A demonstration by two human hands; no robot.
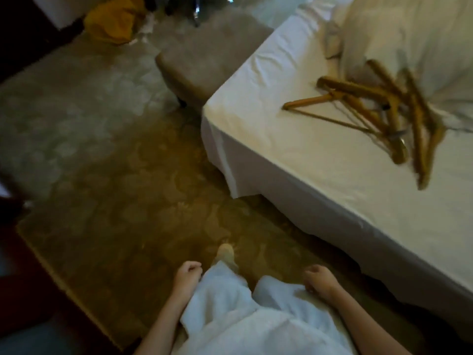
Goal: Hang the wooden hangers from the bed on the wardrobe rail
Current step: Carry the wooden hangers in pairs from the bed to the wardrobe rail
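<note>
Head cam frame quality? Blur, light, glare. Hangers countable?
Head view: motion blur throughout, with the hangers on the bed smeared, so no reliable count. The light is dim and warm, the left edge and top left corner are near black, and there is no glare on the white sheet.

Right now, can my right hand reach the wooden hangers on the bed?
Probably not yet: the right hand hangs empty at your side, while the wooden hangers lie further up the bed beside the heaped bedding. Nothing stands between them, so a step forward should do.
</note>
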